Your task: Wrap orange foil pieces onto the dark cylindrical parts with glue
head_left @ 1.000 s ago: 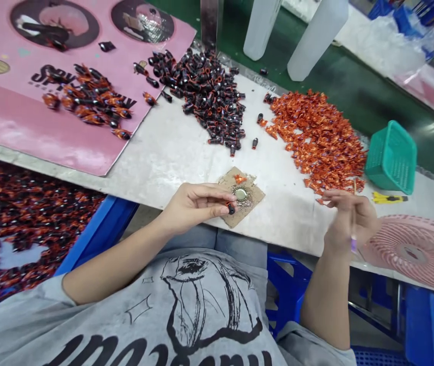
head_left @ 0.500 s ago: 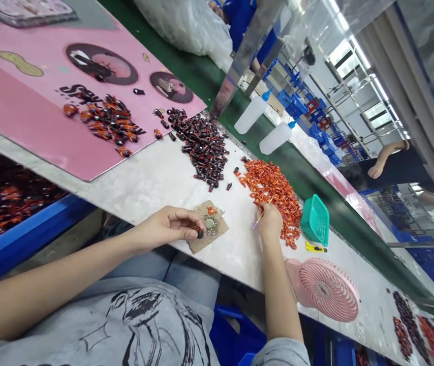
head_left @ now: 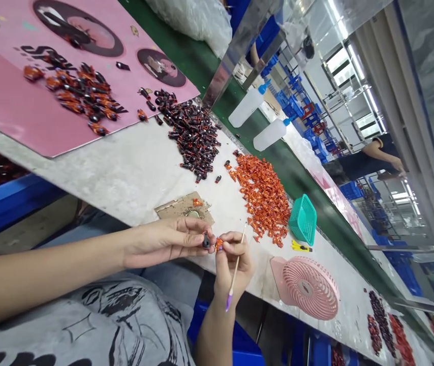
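Observation:
My left hand (head_left: 167, 244) pinches a small black tube piece (head_left: 206, 241) between thumb and fingers, just off the table's near edge. My right hand (head_left: 234, 262) meets it, fingertips closed on a small orange piece (head_left: 219, 244) and also gripping a thin stick with a purple end (head_left: 235, 274). The two pieces nearly touch. Behind the hands lies a brown cardboard scrap (head_left: 181, 206) with a small round metal part on it.
A heap of black pieces (head_left: 194, 137) and a heap of orange pieces (head_left: 265, 195) lie on the white table (head_left: 125, 168). Finished pieces sit on a pink board (head_left: 19, 117). A teal basket (head_left: 303, 219), yellow cutter (head_left: 301, 247), pink fan (head_left: 306, 287), two white bottles (head_left: 245, 107), blue bin (head_left: 7, 201).
My right hand came back from the orange heap with an orange piece and now meets my left hand. My left hand drew slightly toward me. The view shifted.

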### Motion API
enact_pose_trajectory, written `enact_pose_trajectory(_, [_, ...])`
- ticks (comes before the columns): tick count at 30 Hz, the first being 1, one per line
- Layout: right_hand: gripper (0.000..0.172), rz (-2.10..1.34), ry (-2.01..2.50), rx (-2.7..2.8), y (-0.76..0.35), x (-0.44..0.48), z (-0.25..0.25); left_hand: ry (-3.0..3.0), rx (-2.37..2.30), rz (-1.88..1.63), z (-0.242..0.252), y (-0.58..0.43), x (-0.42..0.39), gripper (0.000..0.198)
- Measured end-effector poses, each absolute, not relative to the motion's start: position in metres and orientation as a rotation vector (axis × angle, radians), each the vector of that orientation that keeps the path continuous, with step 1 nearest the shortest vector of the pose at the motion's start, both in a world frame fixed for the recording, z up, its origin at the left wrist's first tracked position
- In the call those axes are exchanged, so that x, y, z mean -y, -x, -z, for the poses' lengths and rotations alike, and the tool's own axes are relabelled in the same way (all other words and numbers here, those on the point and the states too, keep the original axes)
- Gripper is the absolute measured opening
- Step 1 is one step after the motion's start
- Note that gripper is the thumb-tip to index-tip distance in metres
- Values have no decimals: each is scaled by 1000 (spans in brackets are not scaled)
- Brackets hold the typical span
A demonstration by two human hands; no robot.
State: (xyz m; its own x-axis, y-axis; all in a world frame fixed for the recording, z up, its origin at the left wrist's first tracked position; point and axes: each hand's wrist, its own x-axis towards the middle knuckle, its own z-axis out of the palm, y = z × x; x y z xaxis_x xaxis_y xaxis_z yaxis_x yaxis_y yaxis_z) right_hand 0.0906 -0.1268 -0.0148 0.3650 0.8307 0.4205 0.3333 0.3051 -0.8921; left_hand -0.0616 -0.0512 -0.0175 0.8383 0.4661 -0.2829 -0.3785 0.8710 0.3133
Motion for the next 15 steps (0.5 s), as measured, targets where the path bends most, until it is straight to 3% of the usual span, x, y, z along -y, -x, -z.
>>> enact_pose_trajectory(9, [8, -328, 1307, 1280, -92, 132, 29, -218, -497, -551, 19, 61, 56, 19])
enact_pose_trajectory(15, [27, -167, 1351, 1448, -92, 137, 35, -256, -536, -615, 22, 59, 58, 18])
